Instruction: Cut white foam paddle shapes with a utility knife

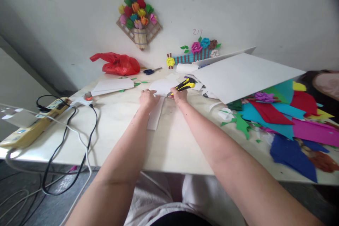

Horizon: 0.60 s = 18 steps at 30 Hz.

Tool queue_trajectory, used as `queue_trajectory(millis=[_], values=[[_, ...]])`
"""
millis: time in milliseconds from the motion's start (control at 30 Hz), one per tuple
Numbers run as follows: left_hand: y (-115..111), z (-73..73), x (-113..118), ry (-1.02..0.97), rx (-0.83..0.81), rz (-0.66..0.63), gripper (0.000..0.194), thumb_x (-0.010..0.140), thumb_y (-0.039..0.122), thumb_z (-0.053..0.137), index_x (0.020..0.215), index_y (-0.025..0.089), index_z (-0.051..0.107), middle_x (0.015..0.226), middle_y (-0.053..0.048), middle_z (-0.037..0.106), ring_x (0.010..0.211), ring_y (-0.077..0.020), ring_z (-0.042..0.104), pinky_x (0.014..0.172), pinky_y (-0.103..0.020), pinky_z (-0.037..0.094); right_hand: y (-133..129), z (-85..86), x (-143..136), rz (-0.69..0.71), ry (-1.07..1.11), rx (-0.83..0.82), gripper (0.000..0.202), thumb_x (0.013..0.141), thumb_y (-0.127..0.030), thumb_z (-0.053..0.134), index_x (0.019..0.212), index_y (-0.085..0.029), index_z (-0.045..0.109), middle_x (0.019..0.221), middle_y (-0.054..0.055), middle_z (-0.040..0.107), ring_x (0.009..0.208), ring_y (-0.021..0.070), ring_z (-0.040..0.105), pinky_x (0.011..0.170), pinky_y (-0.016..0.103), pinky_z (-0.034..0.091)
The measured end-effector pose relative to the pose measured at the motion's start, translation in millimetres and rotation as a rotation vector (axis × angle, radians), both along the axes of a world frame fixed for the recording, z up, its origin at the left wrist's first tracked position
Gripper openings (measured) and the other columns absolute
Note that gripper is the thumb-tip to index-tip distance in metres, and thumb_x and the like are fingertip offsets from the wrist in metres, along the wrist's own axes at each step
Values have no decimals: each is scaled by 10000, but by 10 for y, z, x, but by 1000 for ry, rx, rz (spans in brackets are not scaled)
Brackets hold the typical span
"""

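Note:
A white paper piece (162, 85) with a rounded top and a narrow strip (155, 116) below it lies on the table. My left hand (148, 98) presses down on the paper at its left side, holding nothing, its fingers spread a little. Close by on the right, my right hand (179, 95) is closed round a yellow and black utility knife (186, 84). The knife's tip points down and left, at the paper's right edge between my hands.
Large white boards (246, 74) and coloured felt scraps (278, 113) cover the right side. A red plastic bag (120, 64), scissors (151, 71) and white sheets (112, 85) lie at the back left. A power strip (34, 127) with loose cables occupies the left edge.

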<state>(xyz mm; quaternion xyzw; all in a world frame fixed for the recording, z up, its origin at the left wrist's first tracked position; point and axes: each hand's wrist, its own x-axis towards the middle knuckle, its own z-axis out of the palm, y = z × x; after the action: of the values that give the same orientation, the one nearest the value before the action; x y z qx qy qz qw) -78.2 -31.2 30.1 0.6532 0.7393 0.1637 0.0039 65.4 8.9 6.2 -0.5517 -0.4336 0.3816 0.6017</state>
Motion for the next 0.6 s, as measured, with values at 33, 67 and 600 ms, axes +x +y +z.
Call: queue_trajectory(millis=[33, 67, 600], values=[[8, -29, -9, 12, 1, -25, 474, 846, 481, 543, 1278, 310, 638, 1312, -50, 604, 1277, -284, 449, 1000, -368, 457, 12, -6, 14, -12, -38, -1, 63, 685, -225, 615, 695, -171, 646, 530, 5, 635, 572, 198, 689, 527, 258, 555], [18, -59, -19, 29, -3, -59, 488, 839, 493, 550, 1286, 316, 630, 1352, -35, 581, 1316, -279, 414, 1050, -372, 418, 20, -9, 28, -24, -80, 1, 72, 686, -230, 611, 698, -173, 655, 537, 11, 642, 613, 208, 702, 560, 269, 568], [-9, -197, 404, 23, -215, -56, 617, 934, 356, 241, 1532, 212, 286, 1627, -42, 156, 1494, -270, 77, 1183, -526, 127, 32, -58, 13, -77, -222, 11, 141, 737, -265, 576, 773, -187, 688, 674, 35, 708, 741, 197, 723, 643, 267, 569]])
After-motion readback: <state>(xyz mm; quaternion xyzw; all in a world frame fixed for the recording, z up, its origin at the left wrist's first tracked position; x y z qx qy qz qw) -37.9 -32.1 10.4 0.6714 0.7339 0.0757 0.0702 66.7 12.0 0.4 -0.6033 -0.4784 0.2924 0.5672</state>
